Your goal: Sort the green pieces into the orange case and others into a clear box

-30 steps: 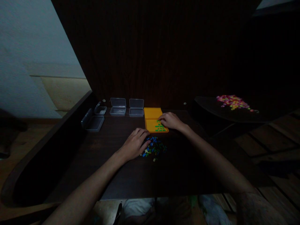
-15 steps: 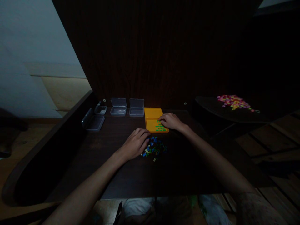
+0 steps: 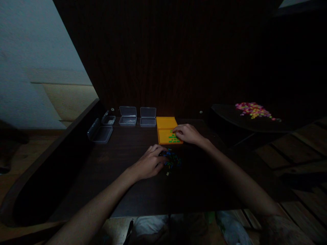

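Note:
My left hand (image 3: 151, 162) reaches over a loose pile of small blue, green and pale plastic pieces (image 3: 173, 158) on the dark table. Its fingers are apart and touch the pile's left side, covering part of it. My right hand (image 3: 188, 133) is over the right side of an open yellow box (image 3: 161, 136), fingertips drawn together inside it. Whether a piece is between those fingertips is too small to tell. Several small green pieces (image 3: 174, 137) lie in rows in the box's tray, some hidden by the right hand.
Clear plastic boxes with raised lids stand at the back left, among them one box (image 3: 148, 121) beside the yellow box and another (image 3: 102, 134) near the side panel (image 3: 51, 163). On a side shelf at right lies a heap of pink and yellow pieces (image 3: 254, 110).
My left hand has moved slightly toward me and onto the pile, with its fingers spreading over the pieces. My right hand stays at the yellow box, nearly still.

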`<state>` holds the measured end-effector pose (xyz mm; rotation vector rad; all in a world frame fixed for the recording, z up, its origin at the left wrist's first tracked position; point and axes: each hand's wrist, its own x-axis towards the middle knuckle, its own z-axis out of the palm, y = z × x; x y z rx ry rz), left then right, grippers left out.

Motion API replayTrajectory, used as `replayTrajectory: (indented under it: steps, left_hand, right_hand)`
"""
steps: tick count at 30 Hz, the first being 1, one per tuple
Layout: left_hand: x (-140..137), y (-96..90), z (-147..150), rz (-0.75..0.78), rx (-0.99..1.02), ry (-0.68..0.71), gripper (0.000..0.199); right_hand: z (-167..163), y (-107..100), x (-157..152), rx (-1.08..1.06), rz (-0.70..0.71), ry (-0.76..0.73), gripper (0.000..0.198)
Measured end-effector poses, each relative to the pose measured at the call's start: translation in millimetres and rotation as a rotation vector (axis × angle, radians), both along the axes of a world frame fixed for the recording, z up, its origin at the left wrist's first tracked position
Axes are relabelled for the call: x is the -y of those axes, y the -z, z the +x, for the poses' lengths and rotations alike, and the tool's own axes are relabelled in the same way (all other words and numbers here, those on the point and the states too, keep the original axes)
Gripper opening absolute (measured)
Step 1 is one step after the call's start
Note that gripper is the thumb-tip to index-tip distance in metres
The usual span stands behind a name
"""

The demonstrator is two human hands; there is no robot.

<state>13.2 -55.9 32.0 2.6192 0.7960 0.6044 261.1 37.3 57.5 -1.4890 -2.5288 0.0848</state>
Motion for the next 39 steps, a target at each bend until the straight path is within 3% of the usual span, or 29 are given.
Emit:
replayTrajectory:
  steps: [6, 12, 24, 34, 39]
  left_hand:
    - [-1.6, 1.9, -0.7, -0.004, 0.01, -0.017, 0.021]
    - [-4.2, 3.1, -2.1, 0.01, 0.008, -0.03, 0.02]
    - [-7.4, 0.8, -3.9, 0.036, -0.011, -0.033, 0.018]
    - [-7.4, 1.4, -3.9, 0.046, -0.049, -0.032, 0.017]
    - [-7.1, 3.5, -3.7, 0.058, -0.057, -0.031, 0.016]
  right_hand:
    - [0.8, -1.1, 24.2, -0.174, 0.013, -0.165, 0.027]
    - [-8.3, -0.6, 59.9, -0.191, -0.164, -0.398, 0.017]
    - [-27.7, 14.9, 78.3, -0.107, -0.249, -0.426, 0.017]
    - [-33.2, 11.7, 78.4, 0.004, -0.261, -0.377, 0.014]
    - [-26.4, 4.8, 76.1, -0.043, -0.272, -0.398, 0.013]
